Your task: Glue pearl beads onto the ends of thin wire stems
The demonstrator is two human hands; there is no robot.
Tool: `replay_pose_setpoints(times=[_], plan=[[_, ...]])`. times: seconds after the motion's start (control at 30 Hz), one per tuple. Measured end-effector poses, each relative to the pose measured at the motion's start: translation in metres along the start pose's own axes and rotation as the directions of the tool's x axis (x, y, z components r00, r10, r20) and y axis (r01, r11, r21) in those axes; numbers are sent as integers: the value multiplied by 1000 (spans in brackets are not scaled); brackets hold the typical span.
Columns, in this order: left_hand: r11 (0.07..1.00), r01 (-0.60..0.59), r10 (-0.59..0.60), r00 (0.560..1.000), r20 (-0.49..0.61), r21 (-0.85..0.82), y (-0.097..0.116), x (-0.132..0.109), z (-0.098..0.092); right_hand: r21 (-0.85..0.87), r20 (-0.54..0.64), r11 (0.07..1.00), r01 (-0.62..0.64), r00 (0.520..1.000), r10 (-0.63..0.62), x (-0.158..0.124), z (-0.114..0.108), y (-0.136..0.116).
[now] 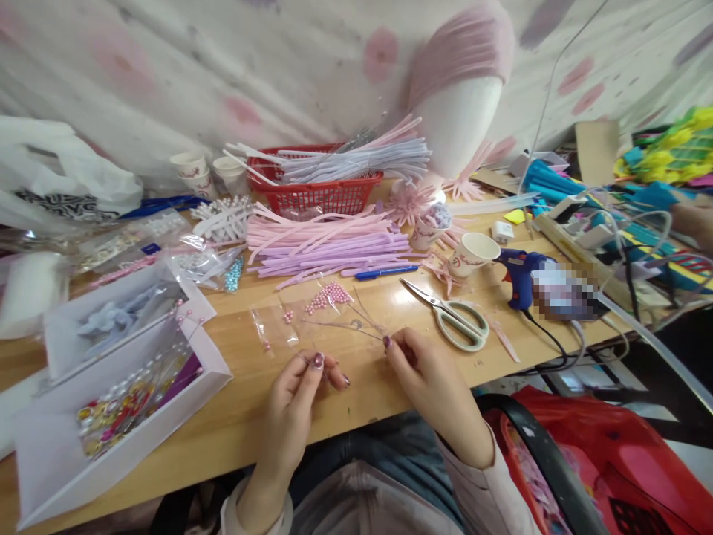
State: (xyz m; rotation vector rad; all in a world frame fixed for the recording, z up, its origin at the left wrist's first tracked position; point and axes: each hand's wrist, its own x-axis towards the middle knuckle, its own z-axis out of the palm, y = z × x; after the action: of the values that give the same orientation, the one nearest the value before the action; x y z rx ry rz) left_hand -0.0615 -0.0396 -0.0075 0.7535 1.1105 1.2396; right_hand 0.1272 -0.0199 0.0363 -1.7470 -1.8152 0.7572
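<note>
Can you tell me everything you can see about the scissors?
The scissors have shiny, metal-looking blades and pale, plastic-looking handles with two finger loops. They lie flat on the wooden table, tips pointing away from the person and leftward. The paper cup stands just beyond them. Neither hand touches them; the right hand is closer.

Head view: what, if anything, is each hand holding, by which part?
Right hand: appears to pinch thin wires near one end. Left hand: cannot tell if anything is held.
</note>
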Motion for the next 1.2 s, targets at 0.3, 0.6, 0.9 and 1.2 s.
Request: replay_pose_setpoints(times=[0.3,0.6,0.9,1.2], plan=[[996,10,-16,998,61,88,9,-4,7,239,-30,953,187,982,-185,-3,0,-12],[988,81,-119,940,320,127,25,-4,38,629,-106,773,79,994,-16,5,10,-17],[981,32,-76,972,225,192,21,-7,34,649,-214,757,77,973,84,12,7,-7],[978,-12,-32,978,207,207,26,-11,40,601,-249,789,131,968,29,13,7,-4]])
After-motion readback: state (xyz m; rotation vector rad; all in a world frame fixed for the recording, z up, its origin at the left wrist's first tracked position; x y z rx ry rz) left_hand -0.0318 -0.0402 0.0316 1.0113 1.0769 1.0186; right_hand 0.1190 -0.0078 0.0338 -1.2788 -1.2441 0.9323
